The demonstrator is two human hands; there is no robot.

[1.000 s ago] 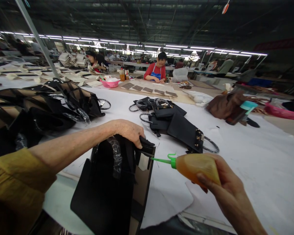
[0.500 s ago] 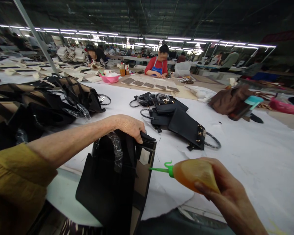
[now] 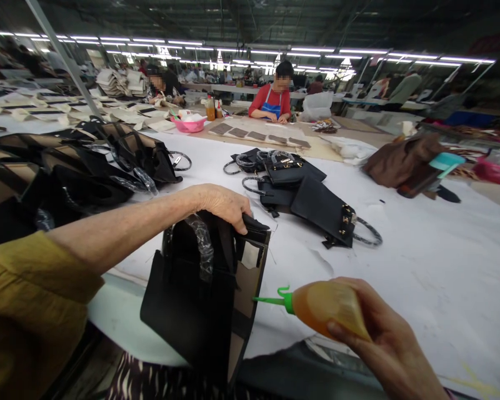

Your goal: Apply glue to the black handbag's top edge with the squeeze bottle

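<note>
My left hand (image 3: pixel 220 203) grips the top corner of a black handbag (image 3: pixel 200 294) that stands on the near edge of the white table (image 3: pixel 433 250). Its plastic-wrapped handle shows just under my wrist. My right hand (image 3: pixel 383 344) is closed around an orange glue squeeze bottle (image 3: pixel 327 308). The bottle's green nozzle (image 3: pixel 270 300) points left and touches the bag's open tan side edge.
A pile of black handbags (image 3: pixel 300 194) lies mid-table. More black bags (image 3: pixel 79 166) are stacked at the left. A brown bag (image 3: pixel 404 161) with a teal-capped item sits at the right. Two people work at the far end beside a pink bowl (image 3: pixel 187 125).
The bottle's nozzle has slid down along the bag's side edge, from near the top to about halfway. My left hand keeps its grip on the corner.
</note>
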